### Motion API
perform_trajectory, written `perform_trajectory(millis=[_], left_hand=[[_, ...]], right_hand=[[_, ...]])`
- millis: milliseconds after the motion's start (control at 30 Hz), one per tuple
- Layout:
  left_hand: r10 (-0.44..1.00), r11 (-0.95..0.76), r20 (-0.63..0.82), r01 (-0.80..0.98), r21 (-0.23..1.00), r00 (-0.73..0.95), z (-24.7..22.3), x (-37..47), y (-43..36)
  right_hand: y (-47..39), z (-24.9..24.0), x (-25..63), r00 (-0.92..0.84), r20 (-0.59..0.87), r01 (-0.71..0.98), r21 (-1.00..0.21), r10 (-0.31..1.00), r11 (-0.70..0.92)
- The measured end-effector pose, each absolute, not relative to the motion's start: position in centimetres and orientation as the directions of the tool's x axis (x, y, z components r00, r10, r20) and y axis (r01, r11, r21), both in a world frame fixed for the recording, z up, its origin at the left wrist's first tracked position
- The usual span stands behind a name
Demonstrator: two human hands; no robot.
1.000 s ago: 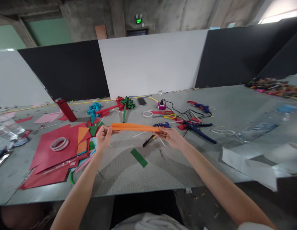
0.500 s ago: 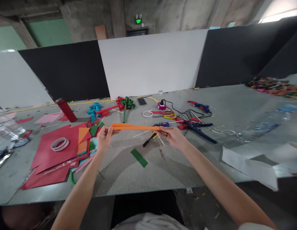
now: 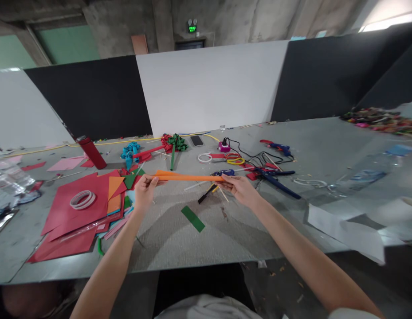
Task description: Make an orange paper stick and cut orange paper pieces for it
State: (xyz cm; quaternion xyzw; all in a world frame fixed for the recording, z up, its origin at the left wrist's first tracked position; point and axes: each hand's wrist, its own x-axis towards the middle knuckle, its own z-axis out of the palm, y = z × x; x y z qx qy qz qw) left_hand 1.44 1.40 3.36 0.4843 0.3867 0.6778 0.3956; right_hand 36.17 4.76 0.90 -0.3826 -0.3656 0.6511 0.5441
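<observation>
A long folded strip of orange paper (image 3: pixel 189 177) is stretched level above the grey table. Its left end is pinched in my left hand (image 3: pixel 147 185), where a flap of the paper stands a little apart. My right hand (image 3: pixel 237 188) grips the other end between thumb and fingers. Below the strip, a green paper rectangle (image 3: pixel 193 219) lies flat on the table. A black-handled tool (image 3: pixel 207 193) rests just under the strip, near my right hand.
Red sheets (image 3: pixel 64 208) with tape rolls (image 3: pixel 82 200) lie left, a red bottle (image 3: pixel 92 152) behind. Ribbon-like paper flowers (image 3: pixel 177 142) and a phone (image 3: pixel 197 141) are at the back. Blue pliers (image 3: pixel 275 180), cables and a glue gun (image 3: pixel 279 147) lie right, beside a plastic bottle (image 3: pixel 362 177).
The orange strip looks slightly narrower toward the right, and its flap near my left hand stands out a little more. Both hands have barely moved.
</observation>
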Motion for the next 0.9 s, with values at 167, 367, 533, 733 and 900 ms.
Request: perform_trajectory(millis=[167,367,533,733,900], left_hand=[[0.904,-0.409,0.381,-0.137,0.902,-0.191,2.9,1.1,1.8],[0.911,-0.387,0.358,-0.123,0.914,-0.207,2.7,1.0,1.9],[0.912,-0.374,0.343,-0.116,0.920,-0.222,2.8,1.2,1.8],[0.896,-0.414,0.383,-0.108,0.904,-0.224,2.8,1.3,1.9],[0.909,-0.386,0.338,-0.191,0.902,-0.243,2.6,1.4,2.3]], right_hand=[[4.6,1.0,35.9,-0.093,-0.105,-0.421,-0.897,0.990,-0.135],[4.5,1.0,35.8,-0.066,-0.101,-0.435,-0.892,0.993,-0.120],[4.6,0.8,35.9,-0.059,-0.079,-0.429,-0.898,0.995,-0.097],[4.4,1.1,35.4,0.029,0.043,-0.449,-0.892,0.999,0.051],[3.7,1.9,34.6,0.125,0.182,-0.422,-0.880,0.975,0.218]])
